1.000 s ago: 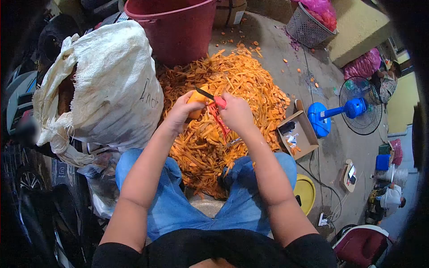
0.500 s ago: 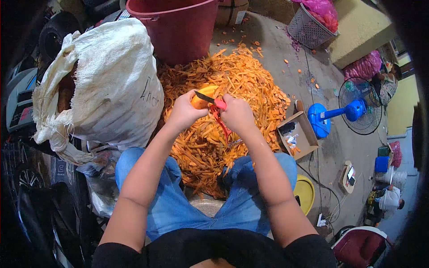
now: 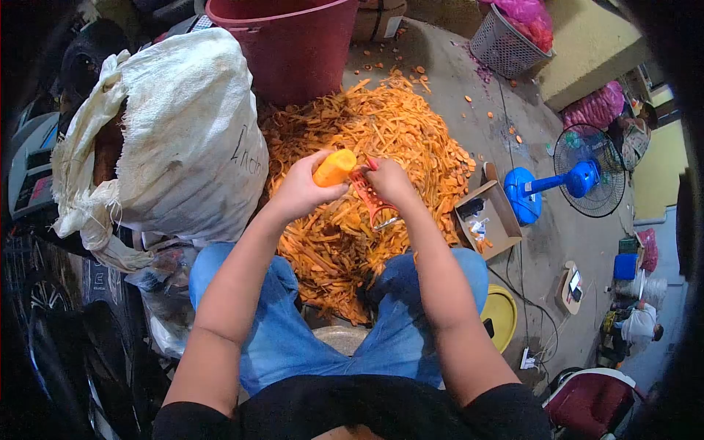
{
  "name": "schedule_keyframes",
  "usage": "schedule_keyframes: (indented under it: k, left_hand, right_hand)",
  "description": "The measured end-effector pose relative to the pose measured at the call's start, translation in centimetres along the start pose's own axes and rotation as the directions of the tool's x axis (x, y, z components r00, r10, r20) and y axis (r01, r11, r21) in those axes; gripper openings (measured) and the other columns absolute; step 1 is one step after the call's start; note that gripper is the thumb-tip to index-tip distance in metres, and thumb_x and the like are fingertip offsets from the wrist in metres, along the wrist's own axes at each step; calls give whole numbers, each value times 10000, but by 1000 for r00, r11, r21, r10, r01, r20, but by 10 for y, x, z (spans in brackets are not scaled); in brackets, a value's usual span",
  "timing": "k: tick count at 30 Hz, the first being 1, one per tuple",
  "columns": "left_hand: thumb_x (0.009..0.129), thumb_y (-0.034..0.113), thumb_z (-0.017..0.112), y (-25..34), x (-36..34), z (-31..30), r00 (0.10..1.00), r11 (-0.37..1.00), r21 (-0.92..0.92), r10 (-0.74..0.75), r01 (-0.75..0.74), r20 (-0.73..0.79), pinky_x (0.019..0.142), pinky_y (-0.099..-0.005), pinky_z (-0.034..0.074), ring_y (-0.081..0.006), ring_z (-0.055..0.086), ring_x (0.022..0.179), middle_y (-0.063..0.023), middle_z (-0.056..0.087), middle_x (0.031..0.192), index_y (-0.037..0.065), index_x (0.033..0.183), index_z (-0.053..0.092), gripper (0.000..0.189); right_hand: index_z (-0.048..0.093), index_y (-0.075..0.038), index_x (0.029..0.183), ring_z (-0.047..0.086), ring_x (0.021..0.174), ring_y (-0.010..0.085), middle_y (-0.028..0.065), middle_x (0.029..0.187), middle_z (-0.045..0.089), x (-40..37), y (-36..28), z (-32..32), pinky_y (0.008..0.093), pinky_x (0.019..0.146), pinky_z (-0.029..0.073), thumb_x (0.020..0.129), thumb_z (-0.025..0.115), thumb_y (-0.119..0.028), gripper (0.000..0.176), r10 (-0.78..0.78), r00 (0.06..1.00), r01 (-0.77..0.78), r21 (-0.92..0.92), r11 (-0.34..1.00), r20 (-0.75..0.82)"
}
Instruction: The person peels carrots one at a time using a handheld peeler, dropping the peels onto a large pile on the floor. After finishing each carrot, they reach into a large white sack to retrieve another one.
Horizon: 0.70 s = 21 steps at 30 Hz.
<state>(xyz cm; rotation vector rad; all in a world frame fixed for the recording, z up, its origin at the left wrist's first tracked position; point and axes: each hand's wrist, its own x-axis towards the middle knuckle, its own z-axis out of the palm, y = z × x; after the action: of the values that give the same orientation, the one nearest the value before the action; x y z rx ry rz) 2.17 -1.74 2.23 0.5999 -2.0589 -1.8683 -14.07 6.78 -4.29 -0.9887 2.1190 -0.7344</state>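
Note:
My left hand point(image 3: 302, 187) is wrapped round a thick, peeled orange carrot point(image 3: 335, 168), whose blunt upper end faces me. Close beside it on the right, my right hand point(image 3: 391, 182) is closed on a red peeler point(image 3: 371, 196) that slants down below the fingers. A bit of red handle also shows at the top of this hand, but the knife blade is not visible. Both hands are above a large heap of orange peelings point(image 3: 411, 125) with round cut pieces at its edge.
A white woven sack point(image 3: 191, 132) stands at the left, with a big red tub point(image 3: 293, 59) behind the heap. To the right are a cardboard box point(image 3: 506, 220), a blue fan point(image 3: 565, 183) and a yellow lid point(image 3: 500, 319). A perforated basket point(image 3: 506, 48) stands farther back.
The knife blade that lay against the carrot's top has swung out of sight. The carrot's end now tilts toward me, and more of the peeler shows under my right hand.

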Motion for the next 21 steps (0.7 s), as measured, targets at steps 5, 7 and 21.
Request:
schedule_keyframes:
  k: [5, 7, 21]
  left_hand:
    - [592, 162, 627, -1, 1, -4, 984, 926, 372, -2, 70, -179, 661, -278, 421, -181, 546, 726, -108, 562, 796, 20, 957, 484, 416]
    - [590, 158, 626, 1, 3, -3, 975, 857, 494, -45, 150, -217, 651, -294, 429, -215, 560, 721, -133, 567, 786, 26, 948, 489, 405]
    - [558, 159, 657, 1, 8, 5, 980, 886, 447, -37, 122, -194, 621, -287, 435, -231, 574, 694, -144, 577, 738, 18, 848, 524, 349]
  right_hand:
    - [530, -3, 715, 487, 537, 189, 108, 589, 523, -15, -28, -8, 305, 524, 382, 732, 480, -114, 123, -197, 979, 199, 46, 979, -58]
    - [517, -9, 701, 487, 547, 225, 123, 595, 519, -23, -32, -11, 320, 529, 382, 740, 487, -156, 154, -241, 968, 237, -55, 970, -71]
    - [514, -27, 704, 513, 660, 344, 194, 670, 531, -34, -33, -1, 396, 573, 398, 737, 484, -227, 205, -268, 959, 242, -223, 944, -91]
